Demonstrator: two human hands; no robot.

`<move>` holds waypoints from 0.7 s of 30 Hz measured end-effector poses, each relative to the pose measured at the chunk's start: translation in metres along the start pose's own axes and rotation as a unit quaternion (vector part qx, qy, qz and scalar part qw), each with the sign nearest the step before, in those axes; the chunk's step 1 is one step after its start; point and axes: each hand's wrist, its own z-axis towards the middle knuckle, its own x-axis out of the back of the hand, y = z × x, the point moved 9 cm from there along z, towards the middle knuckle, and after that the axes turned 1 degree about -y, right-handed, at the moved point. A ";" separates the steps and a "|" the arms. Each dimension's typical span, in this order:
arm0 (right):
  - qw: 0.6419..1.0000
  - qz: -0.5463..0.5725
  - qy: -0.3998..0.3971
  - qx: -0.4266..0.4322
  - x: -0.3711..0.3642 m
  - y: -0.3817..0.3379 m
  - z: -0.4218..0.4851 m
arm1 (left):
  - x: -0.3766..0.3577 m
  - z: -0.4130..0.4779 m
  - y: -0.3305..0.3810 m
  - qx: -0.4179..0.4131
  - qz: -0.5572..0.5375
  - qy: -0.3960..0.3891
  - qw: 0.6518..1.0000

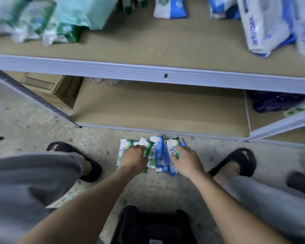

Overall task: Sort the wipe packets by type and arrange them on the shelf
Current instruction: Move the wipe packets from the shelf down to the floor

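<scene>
A small heap of wipe packets lies on the concrete floor just in front of the bottom shelf. Green-and-white packets [124, 147] and blue-and-white packets [158, 150] are mixed together in it. My left hand [133, 156] lies on the left part of the heap, fingers curled over a green packet [148, 147]. My right hand [185, 160] lies on the right part, fingertips on another green packet [173, 145]. Both palms face down and hide the packets beneath. The bottom shelf board [157, 110] is bare in the middle.
The upper shelf [157, 46] carries green packs [42, 23] at the left and blue packs [264, 27] at the right. A cardboard box [48, 85] stands at the lower left, dark purple items [275, 101] at the lower right. My sandalled feet flank the heap; a black stool [153, 226] is below me.
</scene>
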 end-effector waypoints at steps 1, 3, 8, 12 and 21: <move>1.000 0.003 0.016 0.011 0.012 -0.007 -0.006 | 0.010 -0.004 0.006 -0.011 0.009 0.013 1.000; 0.998 0.009 0.046 0.037 0.037 -0.022 -0.019 | 0.030 -0.012 0.018 -0.035 0.024 0.036 0.998; 0.984 0.031 0.144 0.097 0.115 -0.057 -0.062 | 0.096 -0.035 0.048 -0.105 0.026 0.119 0.987; 0.967 0.035 0.210 0.140 0.172 -0.078 -0.097 | 0.154 -0.057 0.073 -0.157 0.013 0.195 0.968; 0.915 0.049 0.346 0.201 0.298 -0.091 -0.145 | 0.275 -0.113 0.136 -0.305 0.036 0.406 0.861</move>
